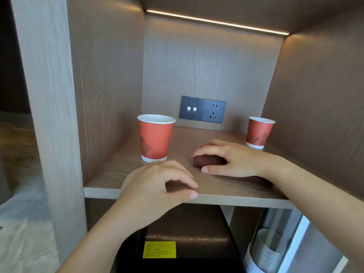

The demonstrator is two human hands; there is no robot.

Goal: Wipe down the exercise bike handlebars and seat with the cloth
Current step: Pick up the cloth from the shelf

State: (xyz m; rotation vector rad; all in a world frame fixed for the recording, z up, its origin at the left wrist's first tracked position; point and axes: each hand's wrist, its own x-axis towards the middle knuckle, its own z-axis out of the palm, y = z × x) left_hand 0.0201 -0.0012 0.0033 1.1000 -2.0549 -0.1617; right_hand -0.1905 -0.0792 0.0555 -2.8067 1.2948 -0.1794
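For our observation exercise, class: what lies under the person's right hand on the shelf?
A dark brown cloth lies under the right hand, on the shelf. One end shows between fingers and thumb, another part beside the wrist. The palm covers its middle.

bare forearms [110,223], bare hands [157,182]

We see warm, moderate light from an LED strip [216,22] high above both hands, brightest on the back panel [206,66]. The left hand [155,186] casts a soft shadow on the shelf [110,174] under its fingers. The cloth [208,161] gripped by the right hand [232,158] reads as a dark, detailless mass. Far left of the left hand, everything is dim, smeared and bowed by the wide lens.
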